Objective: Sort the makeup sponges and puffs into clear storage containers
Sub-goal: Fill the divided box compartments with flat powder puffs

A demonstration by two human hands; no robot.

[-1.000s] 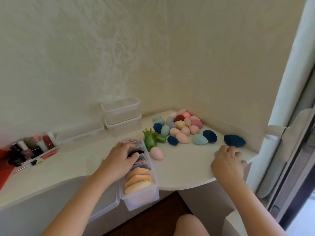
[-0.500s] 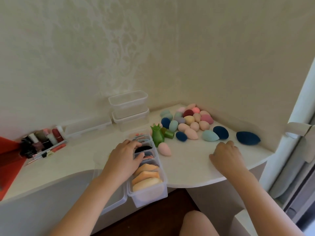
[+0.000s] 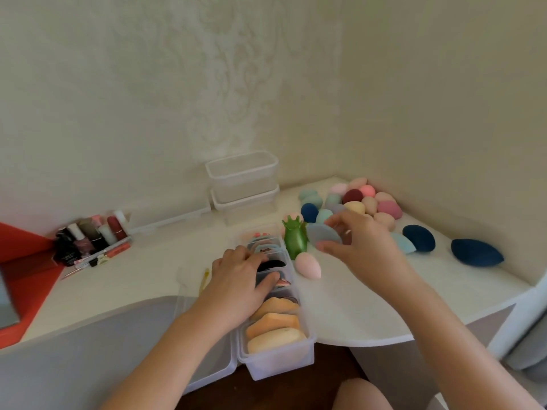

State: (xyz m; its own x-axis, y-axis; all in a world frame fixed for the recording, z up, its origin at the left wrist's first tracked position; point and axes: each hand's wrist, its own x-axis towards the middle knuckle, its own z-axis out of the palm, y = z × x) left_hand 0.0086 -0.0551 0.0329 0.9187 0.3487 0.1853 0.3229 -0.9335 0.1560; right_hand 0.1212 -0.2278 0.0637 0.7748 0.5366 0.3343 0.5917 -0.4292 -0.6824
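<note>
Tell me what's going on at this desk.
A person is sorting makeup puffs. The right hand pinches a flat grey-blue puff in the air beside the green figure. The left hand rests on the long clear container, whose near end holds orange puffs on edge. A pile of egg-shaped sponges lies unsorted in the corner, and two stacked clear tubs stand by the wall.

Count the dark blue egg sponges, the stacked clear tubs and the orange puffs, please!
Dark blue egg-shaped foam sponges showing: 3
Stacked clear plastic tubs by the wall: 2
Orange and peach flat puffs in the long clear container: 3
Total: 8
</note>
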